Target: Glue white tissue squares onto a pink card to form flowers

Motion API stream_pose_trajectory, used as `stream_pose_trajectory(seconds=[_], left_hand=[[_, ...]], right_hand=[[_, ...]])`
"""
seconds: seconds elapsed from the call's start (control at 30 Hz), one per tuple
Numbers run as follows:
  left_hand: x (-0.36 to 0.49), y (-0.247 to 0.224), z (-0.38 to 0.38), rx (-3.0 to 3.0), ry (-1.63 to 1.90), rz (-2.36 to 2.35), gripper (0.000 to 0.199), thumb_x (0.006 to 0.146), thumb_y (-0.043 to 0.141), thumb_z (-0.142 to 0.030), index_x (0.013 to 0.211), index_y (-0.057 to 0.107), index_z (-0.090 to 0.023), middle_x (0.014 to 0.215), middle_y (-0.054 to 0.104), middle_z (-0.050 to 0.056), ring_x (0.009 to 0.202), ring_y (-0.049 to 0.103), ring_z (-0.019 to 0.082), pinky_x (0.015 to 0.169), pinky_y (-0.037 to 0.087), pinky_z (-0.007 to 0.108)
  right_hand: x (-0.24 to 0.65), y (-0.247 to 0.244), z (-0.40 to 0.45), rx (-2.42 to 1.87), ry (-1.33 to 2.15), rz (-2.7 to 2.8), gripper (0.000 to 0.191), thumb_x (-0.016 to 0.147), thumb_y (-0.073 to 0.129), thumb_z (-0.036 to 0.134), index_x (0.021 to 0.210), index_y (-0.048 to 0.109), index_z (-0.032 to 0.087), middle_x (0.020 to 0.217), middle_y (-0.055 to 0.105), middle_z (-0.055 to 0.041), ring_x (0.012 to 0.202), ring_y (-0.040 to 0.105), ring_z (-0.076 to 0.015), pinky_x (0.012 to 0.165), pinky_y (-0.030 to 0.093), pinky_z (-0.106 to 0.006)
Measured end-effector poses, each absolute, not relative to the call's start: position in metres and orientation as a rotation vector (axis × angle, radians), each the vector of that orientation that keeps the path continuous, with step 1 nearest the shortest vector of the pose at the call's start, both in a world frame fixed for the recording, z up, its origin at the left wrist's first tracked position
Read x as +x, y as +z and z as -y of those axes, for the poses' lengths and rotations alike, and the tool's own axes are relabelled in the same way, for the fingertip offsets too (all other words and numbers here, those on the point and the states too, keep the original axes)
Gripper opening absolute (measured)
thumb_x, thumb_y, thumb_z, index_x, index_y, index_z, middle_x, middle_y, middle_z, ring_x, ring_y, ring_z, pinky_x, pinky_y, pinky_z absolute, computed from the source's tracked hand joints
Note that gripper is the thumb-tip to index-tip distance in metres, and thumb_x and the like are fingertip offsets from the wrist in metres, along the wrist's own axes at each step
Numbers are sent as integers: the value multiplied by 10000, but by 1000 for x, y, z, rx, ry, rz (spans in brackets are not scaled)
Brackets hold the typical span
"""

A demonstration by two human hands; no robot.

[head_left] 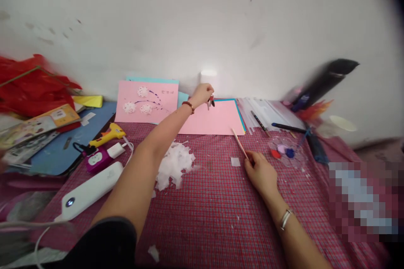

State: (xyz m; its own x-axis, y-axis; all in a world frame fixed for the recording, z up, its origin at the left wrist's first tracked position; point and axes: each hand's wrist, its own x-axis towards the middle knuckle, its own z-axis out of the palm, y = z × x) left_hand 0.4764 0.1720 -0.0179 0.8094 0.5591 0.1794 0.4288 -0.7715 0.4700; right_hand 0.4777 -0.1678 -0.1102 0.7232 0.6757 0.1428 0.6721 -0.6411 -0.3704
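My left hand (203, 93) reaches far forward over a pink sheet of paper (202, 122). Its fingers are pinched, and a small red, black and grey thing (211, 101) hangs below them, too small to make out. My right hand (261, 173) rests low over the checked tablecloth, closed on a thin pale stick (240, 143) that points up and forward. Just left of that hand lies a small white paper square (235, 162). A heap of torn white paper pieces (175, 164) is beside my left forearm.
Left: a yellow glue gun (109, 134), purple power strip (99, 159), white power bank (93, 189). Behind them stands a pink card with paper flowers (147, 103). Right: a paint palette (285, 151), black marker (259, 121), plastic sleeves (268, 109). A wall (202, 21) closes the back.
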Motion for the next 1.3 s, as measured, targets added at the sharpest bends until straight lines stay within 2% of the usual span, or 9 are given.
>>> stream_pose_trajectory(seconds=[0.2,0.33,0.43,0.73,0.83,1.0,1.1,1.2,1.3], left_hand=[[498,-21,-92,2663,207,-500,311,829,497,-131,1122,567,-54,1129,601,162,1024,588,220,916,433,327],[455,-44,-22,2685,-181,-120,163,707,656,-239,826,681,-131,835,679,68,835,626,210,830,470,301],[420,-54,10,2836,-245,170,284,717,595,-185,990,667,-154,975,677,87,880,624,222,797,476,305],[405,-30,-38,2986,-136,-265,285,810,444,-215,930,661,-75,915,667,156,875,616,272,798,459,392],[393,-44,-17,2961,-253,-204,236,724,604,-295,875,681,-130,906,678,117,805,626,247,725,484,346],[385,-56,-15,2790,-438,-115,175,675,573,-91,724,683,-217,736,680,-5,734,625,170,697,493,273],[400,-44,-60,2750,-301,-360,171,776,555,-124,889,671,-178,895,683,25,790,625,159,735,508,280],[422,-36,-100,2798,-95,-551,301,886,535,-280,1152,556,-141,1168,576,96,1004,582,202,860,501,398],[441,-39,-114,2785,-38,-614,355,894,533,-339,1193,525,-149,1201,547,101,1038,566,209,871,501,427]], right_hand=[[477,-107,170,-2512,34,1040,303,865,439,262,1104,615,205,1013,665,-72,814,635,-195,634,422,-271],[478,-108,172,-2505,59,1029,303,874,428,255,1113,610,212,1039,658,-75,874,623,-206,687,429,-281],[477,-106,172,-2495,42,1036,286,870,438,251,1088,620,220,1021,662,-65,841,624,-199,684,429,-282],[475,-103,179,-2549,-65,983,319,884,399,224,1135,588,170,1064,632,-115,873,618,-217,717,438,-305],[475,-102,181,-2579,-72,996,291,875,420,215,1088,613,165,1028,640,-122,826,625,-209,701,436,-302],[476,-102,179,-2597,-79,1029,287,878,432,236,1089,617,178,1000,651,-114,764,636,-207,666,436,-307],[477,-104,177,-2595,-79,1032,280,877,440,242,1082,623,189,998,658,-106,762,644,-208,661,438,-305],[479,-105,175,-2585,-97,1026,271,873,448,246,1064,632,195,990,666,-94,739,646,-203,648,439,-301],[481,-105,174,-2567,-121,1023,260,868,456,245,1048,640,205,970,676,-77,716,644,-185,635,436,-285]])
